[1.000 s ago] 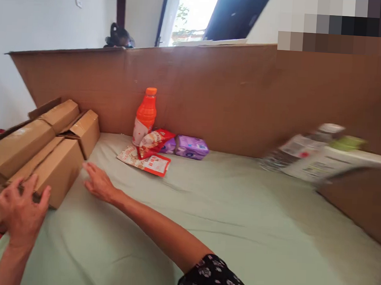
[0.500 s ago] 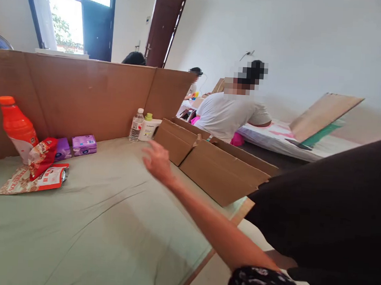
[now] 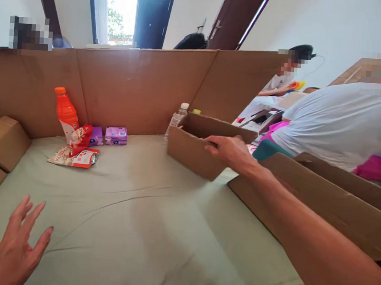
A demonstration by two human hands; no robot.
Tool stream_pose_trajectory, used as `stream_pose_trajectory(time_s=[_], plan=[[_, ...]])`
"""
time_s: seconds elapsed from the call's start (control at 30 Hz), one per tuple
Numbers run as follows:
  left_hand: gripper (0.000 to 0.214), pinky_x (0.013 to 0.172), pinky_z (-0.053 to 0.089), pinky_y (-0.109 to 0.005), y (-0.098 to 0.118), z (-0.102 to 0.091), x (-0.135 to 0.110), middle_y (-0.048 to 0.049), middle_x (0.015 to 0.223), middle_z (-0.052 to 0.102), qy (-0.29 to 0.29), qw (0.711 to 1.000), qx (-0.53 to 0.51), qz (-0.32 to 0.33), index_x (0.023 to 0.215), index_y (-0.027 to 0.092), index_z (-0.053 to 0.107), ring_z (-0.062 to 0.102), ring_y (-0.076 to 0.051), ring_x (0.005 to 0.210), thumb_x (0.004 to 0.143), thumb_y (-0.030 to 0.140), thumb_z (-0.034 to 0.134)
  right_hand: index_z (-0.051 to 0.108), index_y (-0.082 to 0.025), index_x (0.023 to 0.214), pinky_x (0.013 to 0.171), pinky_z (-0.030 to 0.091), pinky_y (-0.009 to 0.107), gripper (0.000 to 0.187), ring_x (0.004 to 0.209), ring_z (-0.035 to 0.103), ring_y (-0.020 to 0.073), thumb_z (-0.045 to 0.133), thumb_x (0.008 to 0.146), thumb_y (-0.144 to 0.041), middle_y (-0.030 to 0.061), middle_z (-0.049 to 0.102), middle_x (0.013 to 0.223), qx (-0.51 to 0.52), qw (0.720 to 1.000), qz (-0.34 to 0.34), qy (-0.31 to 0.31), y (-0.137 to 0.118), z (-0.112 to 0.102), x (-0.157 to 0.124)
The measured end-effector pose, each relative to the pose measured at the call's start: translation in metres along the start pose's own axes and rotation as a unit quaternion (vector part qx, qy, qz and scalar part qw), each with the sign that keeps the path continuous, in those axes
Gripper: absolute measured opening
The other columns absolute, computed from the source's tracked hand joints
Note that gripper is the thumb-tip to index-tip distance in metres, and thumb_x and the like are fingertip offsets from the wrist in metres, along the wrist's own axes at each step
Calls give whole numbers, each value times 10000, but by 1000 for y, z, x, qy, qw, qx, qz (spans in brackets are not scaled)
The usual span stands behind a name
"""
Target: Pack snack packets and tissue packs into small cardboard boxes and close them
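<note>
My right hand (image 3: 231, 151) is closed over the upper edge of a small open-topped cardboard box (image 3: 189, 155), at its near right corner. The box stands turned at an angle on the pale green cloth (image 3: 134, 220), and its inside is mostly hidden. Right behind it are a clear plastic bottle (image 3: 178, 118) and a container with a yellow-green cap (image 3: 196, 111), of which only the cap shows. At the lower left, my left hand (image 3: 21, 239) hovers over the cloth with its fingers spread, holding nothing.
A second open cardboard box (image 3: 316, 197) lies under my right forearm. Farther left stand an orange bottle (image 3: 66, 113), red-and-white snack bags (image 3: 80, 151), purple tissue packs (image 3: 116, 136) and brown cartons (image 3: 8, 142). A cardboard partition (image 3: 142, 88) runs along the back; people sit beyond it.
The view has swung left. My right hand has gone from open to gripping one small box, which now stands apart from the other box. My left hand has come into view.
</note>
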State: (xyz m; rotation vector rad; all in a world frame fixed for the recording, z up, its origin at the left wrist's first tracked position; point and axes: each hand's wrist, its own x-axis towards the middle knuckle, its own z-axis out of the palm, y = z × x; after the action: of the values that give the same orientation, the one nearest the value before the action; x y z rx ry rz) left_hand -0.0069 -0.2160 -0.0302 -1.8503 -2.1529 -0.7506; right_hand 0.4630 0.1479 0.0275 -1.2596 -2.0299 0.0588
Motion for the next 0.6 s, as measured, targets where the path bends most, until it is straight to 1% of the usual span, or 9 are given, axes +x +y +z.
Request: stream_pose_trajectory(time_s=[0.1,0.13,0.2,0.27,0.3,0.37,0.4,0.5,0.6], plan=[[587,432,537,-185,29,-3,11,-92,1658,308,8,999,-33,17,1521,358,405,535,-387,1361,959,381,575,772,-241,916,694,513,321,102,755,706,198,679,885,-264,45,762,846,16,991,-90,-100,-68,7,-41],[613,493,580,-215,39,-7,15,-95,1658,314,14,999,-41,31,1539,349,376,507,-384,1392,960,374,575,761,-244,980,706,513,299,135,787,702,187,665,885,-243,36,766,908,27,983,-130,-128,-95,7,-56],[695,773,658,-357,55,-16,19,-107,1654,322,27,995,-56,73,1578,319,301,455,-371,1439,950,351,595,724,-213,1000,679,479,282,187,748,666,165,546,953,-178,43,726,859,34,948,-266,-173,-150,5,-83],[760,1076,544,-480,66,-26,20,-116,1658,309,35,990,-81,109,1599,279,246,402,-339,1481,934,297,613,690,-193,953,649,440,277,240,680,612,144,466,987,-114,30,681,790,62,919,-343,-186,-195,2,-104],[774,1158,469,-495,69,-31,19,-119,1661,300,31,987,-99,119,1602,257,230,372,-323,1501,928,264,609,678,-188,934,634,423,281,261,653,586,140,442,995,-95,23,662,764,78,907,-369,-188,-212,2,-111],[727,1209,409,-464,71,-40,17,-121,1641,337,11,983,-128,131,1581,222,270,343,-289,1518,918,198,569,672,-178,942,612,407,292,274,625,555,143,423,999,-78,16,645,739,111,889,-398,-197,-235,3,-119],[672,1211,407,-451,70,-43,16,-117,1596,408,-2,981,-139,138,1544,217,335,363,-275,1506,908,165,547,676,-175,959,605,409,295,278,622,555,146,420,998,-76,17,646,734,124,884,-403,-203,-241,4,-120],[430,1199,418,-461,64,-51,15,-55,1225,677,-30,972,-162,165,1245,248,568,539,-233,1354,853,78,521,695,-186,1025,626,465,282,282,663,613,146,424,1018,-106,32,694,780,161,877,-390,-230,-251,8,-119],[292,1198,412,-477,56,-58,18,5,902,679,-44,968,-168,184,970,255,584,655,-200,1115,795,31,520,704,-216,1093,716,550,279,211,800,694,159,504,1045,-265,58,757,917,252,866,-362,-237,-250,9,-106]])
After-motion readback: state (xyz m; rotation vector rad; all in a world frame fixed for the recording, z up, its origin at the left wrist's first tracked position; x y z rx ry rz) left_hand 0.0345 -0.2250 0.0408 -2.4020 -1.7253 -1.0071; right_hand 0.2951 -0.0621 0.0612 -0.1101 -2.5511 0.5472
